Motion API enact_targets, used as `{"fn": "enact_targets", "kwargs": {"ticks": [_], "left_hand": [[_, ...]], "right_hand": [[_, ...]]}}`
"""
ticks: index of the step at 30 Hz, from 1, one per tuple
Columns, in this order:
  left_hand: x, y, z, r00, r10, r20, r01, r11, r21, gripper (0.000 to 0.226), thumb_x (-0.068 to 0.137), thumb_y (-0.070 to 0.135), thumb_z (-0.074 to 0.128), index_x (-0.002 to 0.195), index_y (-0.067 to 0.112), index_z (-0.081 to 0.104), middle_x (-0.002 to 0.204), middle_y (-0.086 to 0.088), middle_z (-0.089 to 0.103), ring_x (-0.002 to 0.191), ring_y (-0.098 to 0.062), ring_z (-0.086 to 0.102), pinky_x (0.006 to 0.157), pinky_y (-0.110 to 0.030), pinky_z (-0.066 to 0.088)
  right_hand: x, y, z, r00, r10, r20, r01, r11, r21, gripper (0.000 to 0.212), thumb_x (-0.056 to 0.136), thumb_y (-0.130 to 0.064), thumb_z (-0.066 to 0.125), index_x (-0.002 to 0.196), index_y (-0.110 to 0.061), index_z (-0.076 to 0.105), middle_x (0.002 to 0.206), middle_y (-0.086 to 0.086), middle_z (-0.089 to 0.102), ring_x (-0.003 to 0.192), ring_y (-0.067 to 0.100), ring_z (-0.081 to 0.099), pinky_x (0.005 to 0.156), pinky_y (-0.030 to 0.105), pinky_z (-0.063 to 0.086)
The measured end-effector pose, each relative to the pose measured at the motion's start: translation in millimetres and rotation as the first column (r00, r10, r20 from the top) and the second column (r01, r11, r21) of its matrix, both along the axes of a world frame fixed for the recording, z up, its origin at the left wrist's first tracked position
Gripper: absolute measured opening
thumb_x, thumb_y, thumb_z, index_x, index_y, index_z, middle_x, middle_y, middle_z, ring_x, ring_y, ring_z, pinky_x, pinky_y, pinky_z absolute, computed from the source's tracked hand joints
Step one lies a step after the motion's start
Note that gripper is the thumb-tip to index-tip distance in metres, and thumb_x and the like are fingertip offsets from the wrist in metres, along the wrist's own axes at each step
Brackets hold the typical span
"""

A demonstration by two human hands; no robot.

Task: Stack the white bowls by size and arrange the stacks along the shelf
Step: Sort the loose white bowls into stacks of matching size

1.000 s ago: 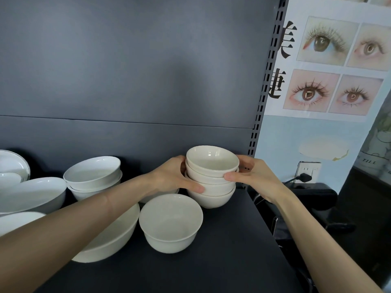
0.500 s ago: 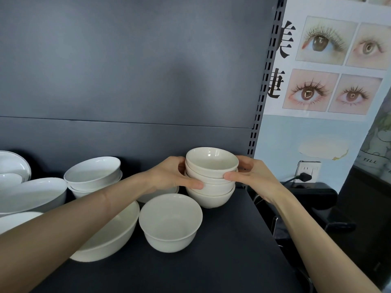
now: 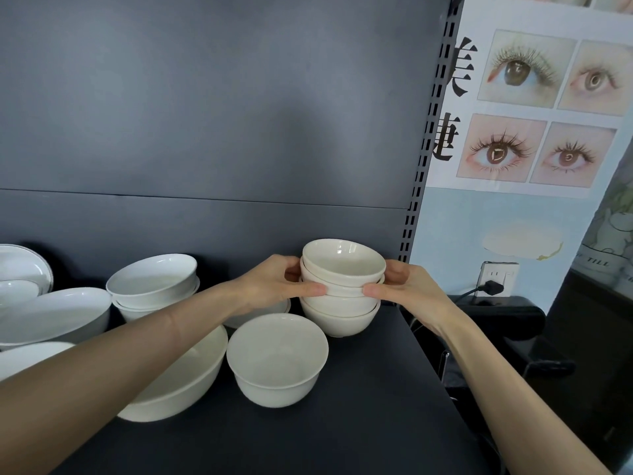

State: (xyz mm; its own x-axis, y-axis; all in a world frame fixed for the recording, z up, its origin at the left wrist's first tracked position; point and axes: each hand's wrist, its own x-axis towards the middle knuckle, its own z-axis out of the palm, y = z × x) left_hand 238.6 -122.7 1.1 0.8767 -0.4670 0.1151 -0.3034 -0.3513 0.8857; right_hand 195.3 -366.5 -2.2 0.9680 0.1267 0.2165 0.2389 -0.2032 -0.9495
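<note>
Head view | left hand [image 3: 274,286], right hand [image 3: 409,293] outstretched | each grip curled round bowl stack [image 3: 339,322] on shelf [image 3: 342,426]

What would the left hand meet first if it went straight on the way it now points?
The stack of small bowls, which the left hand grips on one side; the right hand grips the opposite side. Past it likely lies the back panel, though depth is unclear.
</note>
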Motion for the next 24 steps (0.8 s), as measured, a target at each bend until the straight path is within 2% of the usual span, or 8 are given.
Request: {"fn": "enact_targets", "kwargs": {"ticks": [10,16,21,24], "left_hand": [[-0.9,1.0,-0.3,0.999,-0.026,-0.034,0.025,1.0,-0.016,0.042,0.078,0.018,0.077,0.118,0.009,0.064,0.113,0.001,0.071,0.107,-0.01,0.066,0.095,-0.023,0.049],[0.2,1.0,2.7,0.998,-0.033,-0.054,0.032,0.999,-0.015,0.035,0.077,0.011,0.078,0.111,0.011,0.066,0.095,0.009,0.072,0.091,-0.002,0.067,0.08,-0.014,0.049],[0.1,-0.2,4.5,0.999,-0.015,-0.034,0.014,1.0,-0.014,0.035,0.076,0.007,0.078,0.109,0.009,0.067,0.096,0.006,0.072,0.085,0.001,0.067,0.075,-0.011,0.05],[-0.8,-0.5,4.5,1.0,0.009,-0.017,-0.01,1.0,-0.022,0.041,0.071,0.006,0.082,0.11,0.007,0.067,0.098,0.002,0.073,0.086,-0.002,0.068,0.076,-0.014,0.05]], "right_hand": [[0.0,-0.9,3.2,0.999,-0.024,0.024,0.023,1.0,0.021,0.037,0.075,-0.003,0.076,0.11,-0.015,0.067,0.103,-0.003,0.074,0.093,0.008,0.07,0.07,0.014,0.052],[1.8,-2.1,0.7,1.0,-0.015,0.017,0.015,1.0,0.022,0.037,0.077,-0.006,0.076,0.111,-0.016,0.067,0.105,-0.003,0.074,0.096,0.01,0.069,0.074,0.016,0.054],[2.9,-3.7,-0.2,1.0,-0.006,0.009,0.006,1.0,0.018,0.04,0.076,-0.006,0.077,0.114,-0.014,0.067,0.106,-0.001,0.073,0.097,0.012,0.069,0.074,0.017,0.054],[2.5,-4.0,-1.8,1.0,0.003,0.012,-0.004,0.999,0.043,0.039,0.074,-0.003,0.077,0.111,-0.015,0.067,0.106,-0.001,0.074,0.097,0.012,0.07,0.073,0.017,0.053]]}}
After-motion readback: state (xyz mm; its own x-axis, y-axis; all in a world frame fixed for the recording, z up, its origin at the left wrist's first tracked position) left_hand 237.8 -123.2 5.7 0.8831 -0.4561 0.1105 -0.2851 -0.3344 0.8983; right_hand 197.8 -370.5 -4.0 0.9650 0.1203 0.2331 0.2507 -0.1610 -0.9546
